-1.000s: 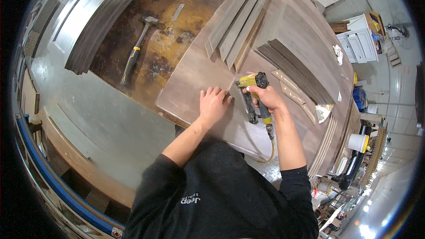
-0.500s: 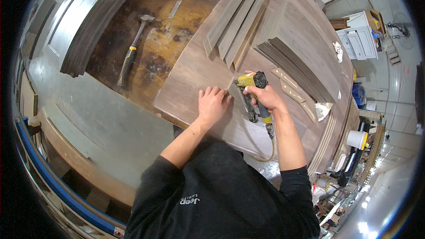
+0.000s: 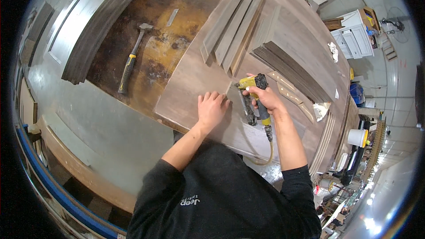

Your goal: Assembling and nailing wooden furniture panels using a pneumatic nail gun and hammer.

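My right hand grips a yellow and black air nail gun by its handle, with a hose running off the handle's bottom. The gun's nose points left, close to the surface of a large brownish-grey wooden panel. Just left of the nose, my left hand lies on the panel, palm down, its fingers a little bent and apart. A thin pale line shows on the panel between the two hands; whether it is a strip or an edge I cannot tell.
Ahead lie loose grey boards and a stack of thin panels. A curved wooden piece rests right of the gun. On the stained board at left is a hammer, beside a stack of dark-edged panels. A white bucket stands far right.
My view has shifted slightly. The fingers of my left hand look a little straighter on the panel. The nail gun stays in my right hand at about the same spot.
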Available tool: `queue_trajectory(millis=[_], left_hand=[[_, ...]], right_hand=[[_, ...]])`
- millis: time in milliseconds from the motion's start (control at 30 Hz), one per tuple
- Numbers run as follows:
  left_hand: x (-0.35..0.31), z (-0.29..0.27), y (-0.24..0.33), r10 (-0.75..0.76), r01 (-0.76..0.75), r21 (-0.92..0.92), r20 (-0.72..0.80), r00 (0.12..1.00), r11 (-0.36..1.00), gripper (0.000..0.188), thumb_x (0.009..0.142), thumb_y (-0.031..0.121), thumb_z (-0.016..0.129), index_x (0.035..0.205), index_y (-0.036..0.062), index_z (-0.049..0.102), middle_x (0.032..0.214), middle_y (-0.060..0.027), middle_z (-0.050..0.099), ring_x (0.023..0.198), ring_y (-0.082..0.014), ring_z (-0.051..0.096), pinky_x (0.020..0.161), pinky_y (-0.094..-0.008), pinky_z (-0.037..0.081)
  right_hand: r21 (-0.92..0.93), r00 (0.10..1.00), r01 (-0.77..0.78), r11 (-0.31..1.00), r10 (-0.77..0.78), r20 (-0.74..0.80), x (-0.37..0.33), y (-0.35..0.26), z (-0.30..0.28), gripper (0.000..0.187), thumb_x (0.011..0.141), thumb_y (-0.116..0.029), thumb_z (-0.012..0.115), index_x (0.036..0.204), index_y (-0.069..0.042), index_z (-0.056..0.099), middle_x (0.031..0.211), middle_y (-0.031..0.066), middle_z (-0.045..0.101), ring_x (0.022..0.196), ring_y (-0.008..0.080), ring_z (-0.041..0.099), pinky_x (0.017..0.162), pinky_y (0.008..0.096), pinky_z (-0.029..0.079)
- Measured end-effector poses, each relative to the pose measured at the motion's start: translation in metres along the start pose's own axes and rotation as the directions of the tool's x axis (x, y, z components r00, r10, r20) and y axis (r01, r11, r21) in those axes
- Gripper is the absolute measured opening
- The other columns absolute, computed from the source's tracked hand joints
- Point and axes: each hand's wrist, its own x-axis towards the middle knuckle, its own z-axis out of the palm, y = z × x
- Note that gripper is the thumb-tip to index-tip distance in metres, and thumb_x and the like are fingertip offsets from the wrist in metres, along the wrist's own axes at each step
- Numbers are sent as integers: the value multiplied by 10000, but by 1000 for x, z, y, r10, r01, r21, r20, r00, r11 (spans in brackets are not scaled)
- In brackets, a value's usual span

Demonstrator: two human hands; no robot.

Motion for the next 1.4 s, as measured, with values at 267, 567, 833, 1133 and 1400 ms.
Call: queue_trajectory(millis=[267,567,833,1133,1400], left_hand=[[0,0,0,-7,7,-5,-1,1000,1000,230,849,279,752,1024,129,740,918,-19,652,921,-240,596,817,-407,405],[2,0,2,-15,15,-5,10,1000,1000,235,851,278,751,1026,122,741,917,-27,650,922,-247,597,821,-413,408],[-1,-5,1,-26,26,1,44,999,1000,236,866,276,737,1056,135,743,954,-30,652,952,-253,595,843,-417,408],[-57,-49,-14,57,-54,-20,243,968,998,449,867,326,735,1269,133,676,1051,-40,619,1031,-249,540,919,-433,372],[-93,-78,-31,177,-163,-70,353,919,984,641,780,409,812,1326,128,629,1062,-55,595,1011,-260,536,942,-443,374]], right_hand=[[69,999,-30,997,31,-18,3,-1,-4,723,798,-183,716,1483,-160,485,952,74,649,555,143,540,479,309,445],[34,999,-42,999,43,-18,2,-3,-4,741,802,-187,712,1500,-165,466,992,68,656,580,144,547,495,312,454],[54,999,7,999,-6,-31,-9,6,-3,720,870,-193,678,1536,-186,407,996,67,681,572,122,539,498,283,461],[95,996,36,995,-44,76,-67,37,22,712,860,-104,645,1533,-140,413,1046,65,691,578,109,534,508,257,465],[28,989,32,999,-36,141,-51,36,37,666,853,-144,740,1469,-99,493,951,34,668,549,118,563,482,292,458]])
